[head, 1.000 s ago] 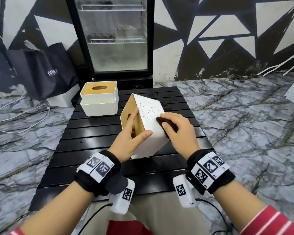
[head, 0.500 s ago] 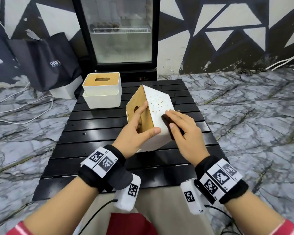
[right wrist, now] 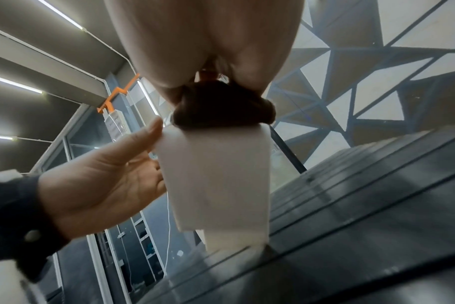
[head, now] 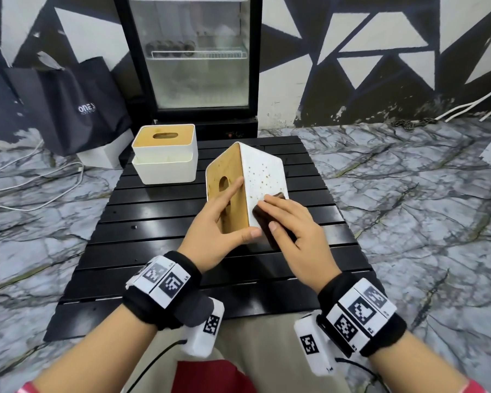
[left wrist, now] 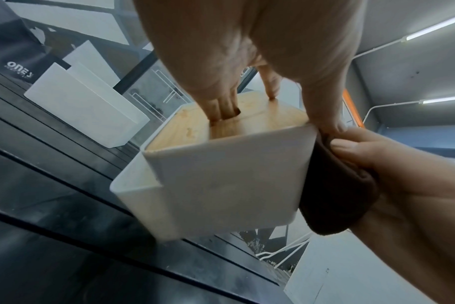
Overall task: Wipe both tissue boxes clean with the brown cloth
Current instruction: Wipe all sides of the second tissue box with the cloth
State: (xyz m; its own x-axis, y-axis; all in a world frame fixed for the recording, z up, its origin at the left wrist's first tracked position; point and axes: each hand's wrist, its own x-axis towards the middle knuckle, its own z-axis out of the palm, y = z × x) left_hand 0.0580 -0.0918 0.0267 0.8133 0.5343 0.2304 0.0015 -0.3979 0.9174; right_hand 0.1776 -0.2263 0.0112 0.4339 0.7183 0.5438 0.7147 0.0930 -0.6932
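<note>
Gripping cloth [left wrist: 335,185], fingers [left wrist: 222,109] in box [left wrist: 221,185] slot.

near tissue box [head: 262,177] tipped on edge at centre of slatted table [head: 153,236], lid face turned left, speckled side up and right. left hand [head: 219,228] on lid face, fingers in slot, thumb over near edge. right hand [head: 298,231] on speckled side, cloth [head: 264,219] between palm and box. second tissue box [head: 165,158] upright at table's far left, well apart. fridge [head: 193,61] behind table. bag [head: 77,106] on floor far left, beside fridge.
</note>
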